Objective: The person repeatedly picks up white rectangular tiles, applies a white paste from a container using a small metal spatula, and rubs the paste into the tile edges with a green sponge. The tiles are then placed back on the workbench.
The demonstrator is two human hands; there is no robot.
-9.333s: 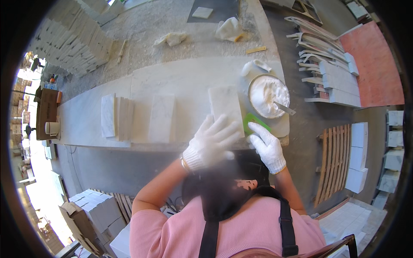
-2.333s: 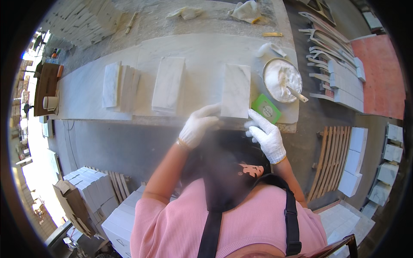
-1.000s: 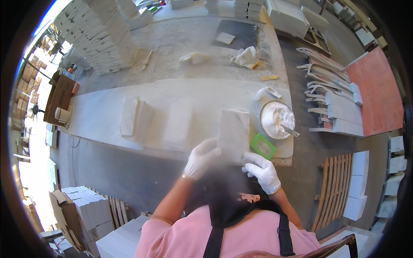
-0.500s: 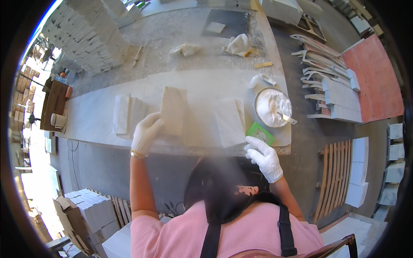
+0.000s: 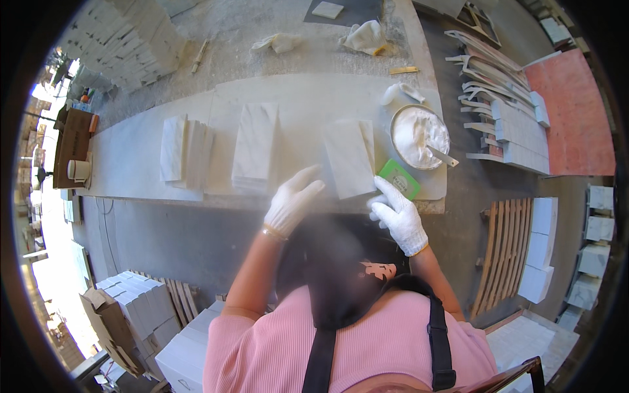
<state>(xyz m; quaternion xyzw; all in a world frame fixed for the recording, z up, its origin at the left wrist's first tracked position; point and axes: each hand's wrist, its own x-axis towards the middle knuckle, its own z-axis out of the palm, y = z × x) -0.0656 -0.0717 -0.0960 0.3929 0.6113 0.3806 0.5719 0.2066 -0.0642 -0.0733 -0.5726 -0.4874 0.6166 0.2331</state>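
Observation:
My left hand (image 5: 293, 202), in a white knit glove, hovers over the table's near edge with its fingers stretched out and nothing in them. Left of it stands a stack of white marble-look tiles (image 5: 254, 144). A second small pile of tiles (image 5: 350, 157), slightly fanned, lies between my hands. My right hand (image 5: 400, 219), gloved too, is beside that pile's near right corner; its fingers are apart, and the index fingertip reaches the corner or just short of it. Close to those fingers lies a flat green block (image 5: 398, 178). A round bowl of white paste (image 5: 419, 136) holds a putty knife (image 5: 443, 156).
Another tile stack (image 5: 183, 154) sits farther left on the pale tabletop (image 5: 301, 98). Crumpled gloves (image 5: 363, 37) and a tall tile pile (image 5: 124, 46) lie at the back. A wooden pallet (image 5: 501, 255) with white boxes stands at right; a cardboard box (image 5: 75, 147) at left.
My left hand has let go of the tile on the middle stack and moved right, toward the fanned pile. My right hand has stayed near its corner. The view has shifted slightly.

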